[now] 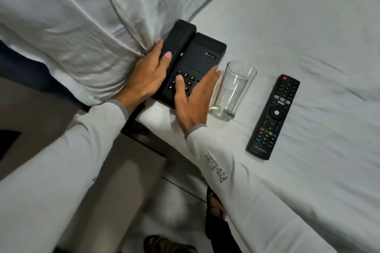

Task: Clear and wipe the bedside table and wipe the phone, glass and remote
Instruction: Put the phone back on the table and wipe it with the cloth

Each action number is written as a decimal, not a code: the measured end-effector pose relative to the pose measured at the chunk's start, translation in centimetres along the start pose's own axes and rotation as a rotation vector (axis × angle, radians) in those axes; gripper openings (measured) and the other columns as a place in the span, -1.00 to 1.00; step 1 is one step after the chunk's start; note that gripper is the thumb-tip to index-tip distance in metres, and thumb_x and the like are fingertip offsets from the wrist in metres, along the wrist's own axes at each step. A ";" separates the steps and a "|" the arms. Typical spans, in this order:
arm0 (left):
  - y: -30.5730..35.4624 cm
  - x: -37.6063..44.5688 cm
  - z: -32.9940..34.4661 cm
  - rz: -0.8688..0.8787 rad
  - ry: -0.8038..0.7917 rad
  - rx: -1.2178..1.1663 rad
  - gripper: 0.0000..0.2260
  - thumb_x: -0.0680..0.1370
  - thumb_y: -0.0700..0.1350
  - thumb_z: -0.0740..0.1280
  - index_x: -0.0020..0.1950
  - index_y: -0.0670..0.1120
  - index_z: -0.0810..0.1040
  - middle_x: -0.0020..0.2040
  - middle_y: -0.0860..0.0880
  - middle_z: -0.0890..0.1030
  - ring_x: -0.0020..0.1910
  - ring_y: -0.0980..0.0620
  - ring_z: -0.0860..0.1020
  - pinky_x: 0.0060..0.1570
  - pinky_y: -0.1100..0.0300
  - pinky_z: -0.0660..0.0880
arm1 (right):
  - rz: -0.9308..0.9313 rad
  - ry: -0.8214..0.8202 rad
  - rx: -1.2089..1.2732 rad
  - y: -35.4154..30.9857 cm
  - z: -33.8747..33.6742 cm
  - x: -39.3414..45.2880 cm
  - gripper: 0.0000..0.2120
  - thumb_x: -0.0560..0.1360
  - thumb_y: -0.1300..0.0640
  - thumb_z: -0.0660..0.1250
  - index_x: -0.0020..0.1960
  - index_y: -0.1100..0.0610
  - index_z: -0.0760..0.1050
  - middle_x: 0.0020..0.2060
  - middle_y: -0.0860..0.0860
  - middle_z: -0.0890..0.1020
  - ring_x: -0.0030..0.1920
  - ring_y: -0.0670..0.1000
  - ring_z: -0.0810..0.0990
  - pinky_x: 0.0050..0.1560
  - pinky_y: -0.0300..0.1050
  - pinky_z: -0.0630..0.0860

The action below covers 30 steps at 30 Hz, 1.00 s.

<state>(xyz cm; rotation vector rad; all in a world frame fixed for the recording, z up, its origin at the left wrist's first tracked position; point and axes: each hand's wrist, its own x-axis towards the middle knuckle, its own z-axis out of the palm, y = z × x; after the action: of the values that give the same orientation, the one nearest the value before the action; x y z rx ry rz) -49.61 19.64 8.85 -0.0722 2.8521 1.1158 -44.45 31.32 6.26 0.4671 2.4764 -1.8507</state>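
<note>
Dim, flat indoor light, bluish cast, soft shadows in sheet (287,16) folds, wide-angle bending at edges, slight blur

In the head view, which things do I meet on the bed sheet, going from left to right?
phone → glass → remote
</note>
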 end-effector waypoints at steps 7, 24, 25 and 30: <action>-0.8 -0.4 0.2 0.049 0.002 -0.020 -0.51 0.73 -0.02 0.08 0.65 -0.05 0.08 0.63 -0.03 0.22 0.59 0.05 0.22 0.47 0.36 0.08 | -0.022 0.044 -0.026 -0.2 0.6 0.0 -0.21 0.65 0.03 0.24 0.63 0.21 -0.20 0.65 0.07 -0.14 0.63 -0.05 -0.19 0.62 -0.14 -0.19; -3.7 -13.9 1.5 0.055 0.263 -0.135 -0.50 0.69 -0.15 0.09 0.64 -0.14 0.09 0.64 -0.12 0.17 0.62 0.09 0.12 0.56 0.31 0.07 | -0.205 -0.018 -0.063 2.0 0.2 -8.7 -0.25 0.58 0.00 0.26 0.63 0.24 0.01 0.62 0.08 0.15 0.62 -0.04 0.10 0.61 -0.04 0.10; -4.0 -15.1 1.4 0.036 0.302 -0.131 -0.50 0.69 -0.15 0.10 0.63 -0.14 0.10 0.63 -0.12 0.18 0.61 0.11 0.12 0.54 0.34 0.06 | -0.220 -0.044 -0.049 2.0 0.3 -9.7 -0.25 0.58 0.01 0.26 0.63 0.23 0.01 0.62 0.08 0.16 0.61 -0.04 0.11 0.60 0.01 0.13; -6.1 -20.8 0.0 -0.110 0.437 -0.075 -0.51 0.70 -0.06 0.06 0.64 -0.07 0.09 0.61 -0.19 0.22 0.59 0.03 0.20 0.50 0.43 0.06 | -0.315 -0.220 -0.055 2.0 2.2 -13.7 -0.29 0.60 0.03 0.27 0.63 0.17 0.04 0.62 0.08 0.16 0.62 -0.02 0.08 0.60 0.03 0.13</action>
<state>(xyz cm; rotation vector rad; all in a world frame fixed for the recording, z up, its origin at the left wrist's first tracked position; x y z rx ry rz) -28.44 15.48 6.61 -0.5339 3.1207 1.3240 -31.20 26.66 6.33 -0.1327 2.5551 -1.8049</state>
